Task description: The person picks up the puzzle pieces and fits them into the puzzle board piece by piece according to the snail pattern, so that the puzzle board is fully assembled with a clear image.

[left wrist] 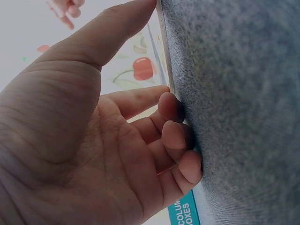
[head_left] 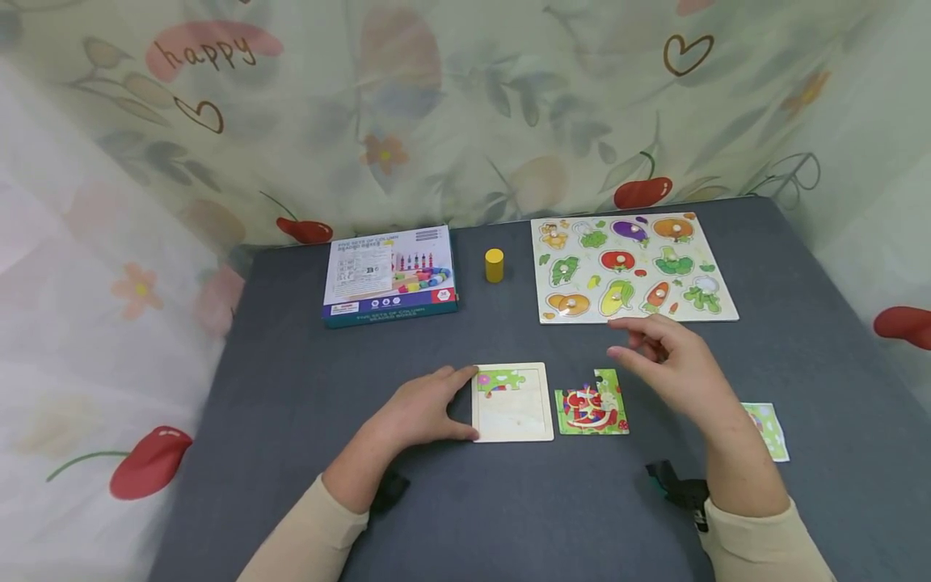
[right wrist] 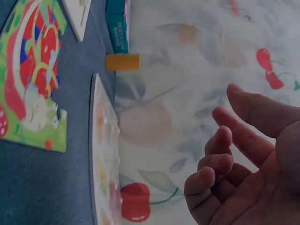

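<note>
- One step apparently in hand: transferring pieces into the square pale wooden puzzle tray (head_left: 512, 416), lying flat on the dark grey tabletop (head_left: 502, 509), with only a short green jigsaw strip (head_left: 502, 380) set in its upper left corner.
- Just right of the tray, without touching: a joined block of green-and-red jigsaw pieces (head_left: 592, 408), stepped away at its upper left, probably the source for the rest.
- Left grip (head_left: 422, 408): spread along the tray's left edge, touching with thumb and index finger, likely steadying rather than pinching.
- Right grip (head_left: 676, 364): empty, with thumb and index finger parted and the other fingers loosely curled; raised near the block and the white rectangular board with vegetable pictures (head_left: 643, 257).
- Next, by judgement: calls for lowering the right grip to the block, pinching one piece free without dragging its neighbours, then seating it against the strip, tabs aligned.
- Visible only from the head: the strip inside the tray, plus a green-and-white printed card (head_left: 773, 432) partly behind the right forearm.
- Visible only from the left wrist: the left palm, with curled lower fingertips close against the tabletop.
- From the right wrist: a larger look at the block's picture, and the board nearly edge-on.
</note>
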A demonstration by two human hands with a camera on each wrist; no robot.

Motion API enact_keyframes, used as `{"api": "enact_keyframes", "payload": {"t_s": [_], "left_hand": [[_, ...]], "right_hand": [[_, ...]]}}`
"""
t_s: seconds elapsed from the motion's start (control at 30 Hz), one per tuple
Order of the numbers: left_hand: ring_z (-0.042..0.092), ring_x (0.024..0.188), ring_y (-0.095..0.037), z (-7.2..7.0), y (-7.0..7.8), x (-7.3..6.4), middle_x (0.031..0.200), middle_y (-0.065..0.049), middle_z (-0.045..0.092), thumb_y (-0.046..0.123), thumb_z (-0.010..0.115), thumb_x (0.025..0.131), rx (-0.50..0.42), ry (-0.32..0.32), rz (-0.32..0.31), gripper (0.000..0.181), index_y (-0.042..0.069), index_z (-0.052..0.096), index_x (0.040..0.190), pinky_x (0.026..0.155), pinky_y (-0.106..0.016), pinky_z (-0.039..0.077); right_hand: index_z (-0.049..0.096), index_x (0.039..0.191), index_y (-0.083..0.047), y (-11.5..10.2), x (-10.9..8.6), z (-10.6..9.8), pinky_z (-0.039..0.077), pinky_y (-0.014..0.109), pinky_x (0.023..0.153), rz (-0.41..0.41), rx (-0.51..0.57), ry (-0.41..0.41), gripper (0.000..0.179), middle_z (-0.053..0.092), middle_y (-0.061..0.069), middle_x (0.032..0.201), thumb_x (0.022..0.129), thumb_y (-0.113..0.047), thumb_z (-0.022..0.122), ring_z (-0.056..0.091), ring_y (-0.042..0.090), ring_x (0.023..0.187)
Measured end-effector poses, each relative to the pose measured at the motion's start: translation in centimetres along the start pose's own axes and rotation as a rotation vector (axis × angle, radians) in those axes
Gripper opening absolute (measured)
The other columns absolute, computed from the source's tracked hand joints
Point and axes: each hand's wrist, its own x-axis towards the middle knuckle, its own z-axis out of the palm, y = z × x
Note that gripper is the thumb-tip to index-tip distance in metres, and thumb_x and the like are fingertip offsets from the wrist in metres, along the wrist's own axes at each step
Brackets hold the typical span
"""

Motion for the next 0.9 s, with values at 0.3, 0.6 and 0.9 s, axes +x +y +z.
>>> {"api": "enact_keyframes", "payload": {"t_s": [0.3, 0.6, 0.9], "left_hand": [[0.055, 0.104, -0.017, 0.1, 0.0, 0.1, 0.127, -0.003, 0.059, 0.055, 0.084, 0.079, -0.007, 0.001, 0.002, 0.097, 0.020, 0.041, 0.159, 0.090, -0.039, 0.048], [0.055, 0.103, -0.017, 0.1, 0.0, 0.0, 0.127, -0.003, 0.059, 0.055, 0.084, 0.080, -0.006, 0.006, 0.001, 0.097, 0.019, 0.041, 0.159, 0.089, -0.039, 0.048], [0.056, 0.106, -0.018, 0.0, 0.0, 0.0, 0.129, -0.004, 0.059, 0.054, 0.084, 0.079, -0.011, 0.001, -0.007, 0.097, 0.020, 0.040, 0.159, 0.091, -0.041, 0.048]], "right_hand": [[0.068, 0.130, -0.004, 2.2, -0.3, 0.0, 0.040, 0.028, 0.063, 0.128, -0.008, -0.110, 0.041, 0.057, 0.007, 0.095, 0.095, -0.024, 0.076, 0.047, 0.021, 0.076], [0.070, 0.127, -0.002, 5.6, 0.3, 1.1, 0.038, 0.031, 0.063, 0.169, -0.042, -0.239, 0.041, 0.056, 0.005, 0.089, 0.091, -0.018, 0.080, 0.046, 0.021, 0.070], [0.073, 0.119, -0.002, 6.4, 0.3, 2.0, 0.038, 0.033, 0.063, 0.193, -0.091, -0.286, 0.037, 0.054, 0.004, 0.087, 0.086, -0.014, 0.084, 0.045, 0.021, 0.068]]}}
